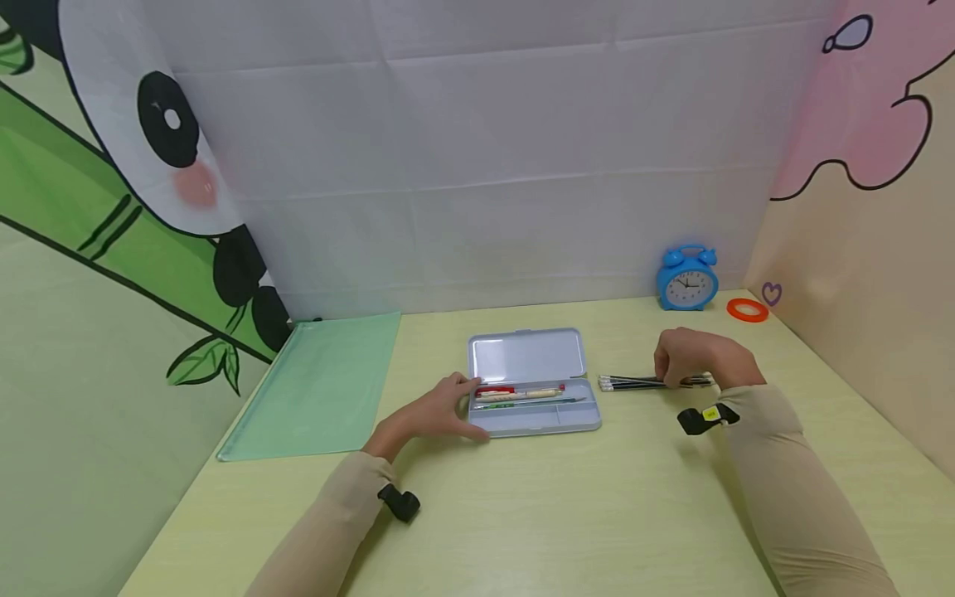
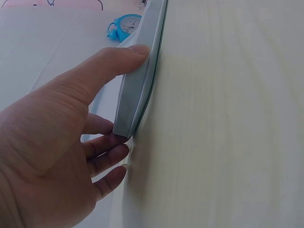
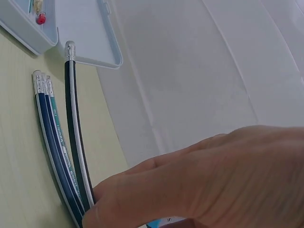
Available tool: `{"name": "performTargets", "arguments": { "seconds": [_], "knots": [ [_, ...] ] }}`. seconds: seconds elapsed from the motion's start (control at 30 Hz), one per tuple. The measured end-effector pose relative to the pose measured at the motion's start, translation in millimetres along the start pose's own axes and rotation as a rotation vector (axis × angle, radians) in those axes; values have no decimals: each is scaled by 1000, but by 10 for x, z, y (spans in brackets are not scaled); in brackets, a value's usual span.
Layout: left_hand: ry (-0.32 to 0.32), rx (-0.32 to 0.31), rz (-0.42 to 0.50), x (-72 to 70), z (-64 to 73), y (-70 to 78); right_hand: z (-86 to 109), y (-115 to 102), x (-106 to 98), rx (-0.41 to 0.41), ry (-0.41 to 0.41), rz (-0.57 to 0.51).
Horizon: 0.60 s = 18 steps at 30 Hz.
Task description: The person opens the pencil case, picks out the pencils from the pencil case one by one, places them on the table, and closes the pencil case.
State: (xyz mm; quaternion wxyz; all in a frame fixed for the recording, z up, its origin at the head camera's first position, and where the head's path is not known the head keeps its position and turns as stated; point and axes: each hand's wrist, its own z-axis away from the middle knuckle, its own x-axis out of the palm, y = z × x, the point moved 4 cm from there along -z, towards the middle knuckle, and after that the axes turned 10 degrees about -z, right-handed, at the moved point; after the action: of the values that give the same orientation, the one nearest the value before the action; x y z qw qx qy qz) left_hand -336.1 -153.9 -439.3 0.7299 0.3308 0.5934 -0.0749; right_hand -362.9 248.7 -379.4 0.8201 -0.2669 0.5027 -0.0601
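A pale blue pencil case (image 1: 533, 421) lies with its lid raised back; inside are a red-capped pen (image 1: 496, 390), a beige pen (image 1: 542, 393) and a green pencil (image 1: 515, 405). My left hand (image 1: 440, 408) holds the case's left end, thumb along the near wall and fingers round the corner. To the right of the case lies a small bunch of pencils (image 3: 50, 137) with pale eraser ends. My right hand (image 1: 690, 356) pinches a black-and-silver striped pencil (image 3: 75, 118), which stands a little apart from the others in the right wrist view. Its far end is hidden by the fingers.
A translucent green zip folder (image 1: 321, 390) lies at the left of the table. At the back right stand a blue alarm clock (image 1: 688, 280) and an orange ring (image 1: 747, 310). A purple heart (image 1: 772, 293) shows beside the ring. A white sheet (image 1: 492, 166) hangs behind.
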Motion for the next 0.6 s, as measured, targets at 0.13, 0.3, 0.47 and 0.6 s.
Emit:
{"name": "performTargets", "arguments": {
  "seconds": [0.13,0.3,0.47,0.6],
  "knots": [
    [4,3,1,1,-5,-7,-15,60,9,17,-10,-1],
    [5,4,-3,-3,-3,-2,-26,116,19,45,-22,18],
    [4,4,-2,-3,-6,3,-45,150,40,59,-35,19],
    [2,-3,-1,0,-6,2,-45,150,48,63,-38,17]
  ]
}}
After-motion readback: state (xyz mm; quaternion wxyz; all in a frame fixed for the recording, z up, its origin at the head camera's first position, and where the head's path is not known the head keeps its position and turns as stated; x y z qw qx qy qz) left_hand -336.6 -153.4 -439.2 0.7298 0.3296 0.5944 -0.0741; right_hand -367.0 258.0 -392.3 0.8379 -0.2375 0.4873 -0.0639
